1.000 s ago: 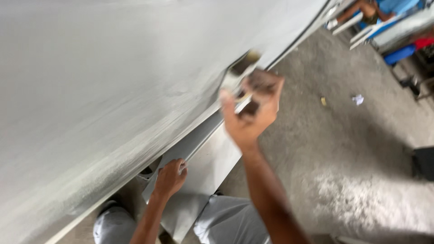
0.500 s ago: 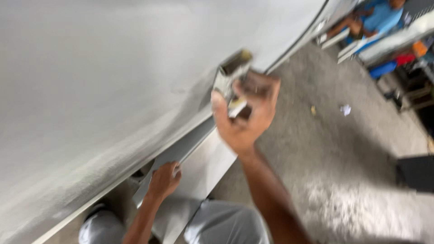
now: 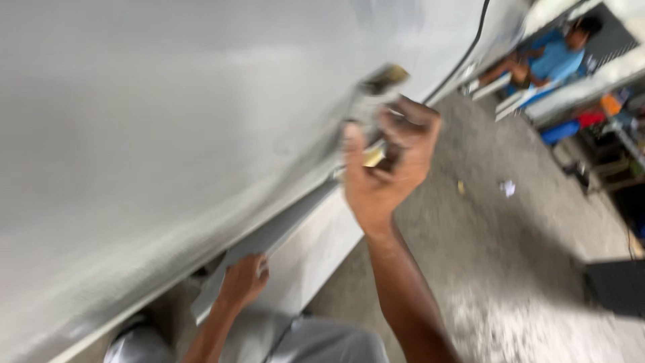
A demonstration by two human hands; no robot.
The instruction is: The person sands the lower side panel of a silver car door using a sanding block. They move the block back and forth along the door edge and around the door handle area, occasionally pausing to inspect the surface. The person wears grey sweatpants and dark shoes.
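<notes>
Nearest the camera, the person's knees in grey trousers (image 3: 322, 343) show at the bottom edge, which suggests a crouch beside the work. The left hand (image 3: 243, 281) grips the lower edge of a grey sill strip (image 3: 282, 232) under the body panel, fingers curled closed over it, apparently to brace the body. Higher up, the right hand (image 3: 386, 165) is raised against the large grey panel (image 3: 168, 134), fingers wrapped tightly around a small block (image 3: 376, 91) with a yellowish edge; the picture is blurred, so it may be a sanding block or a scraper. The block is pressed flat to the panel near its lower crease, a hold that suits working the surface. Beyond lies the concrete floor (image 3: 524, 249) with scraps of litter, and farthest off a seated person in a blue shirt (image 3: 554, 57).
</notes>
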